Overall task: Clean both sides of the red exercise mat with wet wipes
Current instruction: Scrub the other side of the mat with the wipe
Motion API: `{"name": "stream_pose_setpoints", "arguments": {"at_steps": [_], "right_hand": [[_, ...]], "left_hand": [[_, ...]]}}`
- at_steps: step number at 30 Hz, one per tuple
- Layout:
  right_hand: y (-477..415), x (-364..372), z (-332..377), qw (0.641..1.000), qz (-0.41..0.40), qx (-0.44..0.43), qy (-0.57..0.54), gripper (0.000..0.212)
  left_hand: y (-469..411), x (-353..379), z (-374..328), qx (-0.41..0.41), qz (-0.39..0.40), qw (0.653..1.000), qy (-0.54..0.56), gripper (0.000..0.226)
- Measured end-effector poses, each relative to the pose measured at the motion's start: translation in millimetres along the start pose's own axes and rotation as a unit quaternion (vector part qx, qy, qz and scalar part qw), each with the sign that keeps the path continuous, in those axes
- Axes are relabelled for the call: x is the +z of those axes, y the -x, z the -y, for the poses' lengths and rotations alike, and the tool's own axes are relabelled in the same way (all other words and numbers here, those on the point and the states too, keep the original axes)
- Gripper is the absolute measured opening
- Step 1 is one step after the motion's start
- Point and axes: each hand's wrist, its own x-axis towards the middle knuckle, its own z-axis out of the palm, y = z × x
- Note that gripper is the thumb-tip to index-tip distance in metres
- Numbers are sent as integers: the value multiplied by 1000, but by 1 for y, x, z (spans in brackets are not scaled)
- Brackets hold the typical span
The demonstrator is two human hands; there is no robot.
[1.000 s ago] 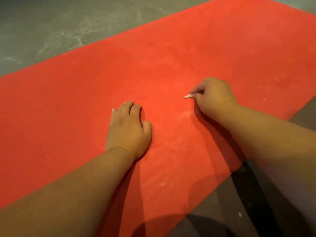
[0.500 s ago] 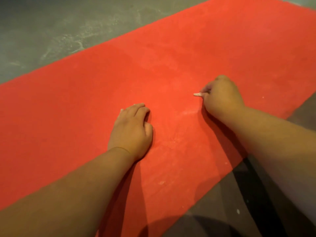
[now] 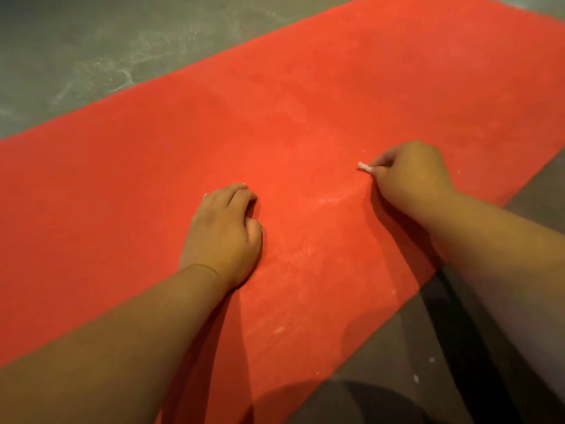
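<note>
Our left hand (image 3: pixel 223 237) rests on the red exercise mat (image 3: pixel 336 96), fingers curled, gripping nothing we can see. Our right hand (image 3: pixel 412 175) pinches a small white wipe (image 3: pixel 365 167); the mat lies flat on the grey floor (image 3: pixel 91 41)

- Floor (image 3: pixel 91 41): grey, with pale, chalky smears at the far left.
- White specks (image 3: pixel 416 378) lie on the floor at the near right.

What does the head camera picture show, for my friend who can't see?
A right hand pinches a small whitish wad at a red exercise mat on a grey floor. The left hand rests on the mat, fingers curled.
</note>
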Motion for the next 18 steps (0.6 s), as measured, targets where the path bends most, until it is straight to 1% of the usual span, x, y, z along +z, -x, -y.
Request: {"name": "stream_pose_setpoints", "arguments": {"at_steps": [1, 2, 4, 5, 6, 7, 9, 10, 12, 14, 15, 16, 17, 18], "right_hand": [[5, 1, 5, 1000, 7, 4, -8, 22], [16, 8, 14, 1000, 10, -10, -25, 21], [56, 25, 41, 994, 11, -80, -79, 19], [74, 29, 52, 988, 25, -115, -100, 18], [81, 31, 56, 984, 41, -138, -104, 17], [77, 27, 54, 984, 62, -138, -96, 16], [46, 17, 38, 991, 83, -86, -67, 17], [31, 10, 30, 994, 73, -50, -65, 18], [17, -1, 19, 995, 34, 11, -96, 16], [24, 0, 16, 987, 31, 18, -158, 3], [30, 2, 16, 976, 43, 27, -211, 10], [38, 1, 17, 954, 62, 45, -289, 18], [45, 1, 17, 919, 89, 66, -379, 24], [50, 0, 16, 880, 109, 91, -453, 28]], "left_hand": [[0, 0, -1, 1, -2, 1000, 0, 52], [0, 0, -2, 2, -2, 1000, 1, 52], [0, -2, -3, 2, 3, 1000, 9, 51], [-1, -3, -3, 2, 5, 1000, 14, 51], [0, -3, -3, 1, 8, 1000, 15, 51], [2, -3, -3, 1, 10, 1000, 13, 51], [2, -3, -3, 1, 20, 1000, 6, 49], [2, -3, -3, 2, 25, 1000, 3, 48], [3, -3, -3, 3, 32, 999, -10, 50], [2, -6, -7, -25, 42, 999, 15, 48], [0, -9, -14, -54, 50, 995, 59, 43], [-2, -13, -24, -85, 58, 987, 125, 37], [-4, -15, -35, -120, 75, 968, 207, 32], [-6, -17, -49, -161, 105, 935, 299, 31]]}}
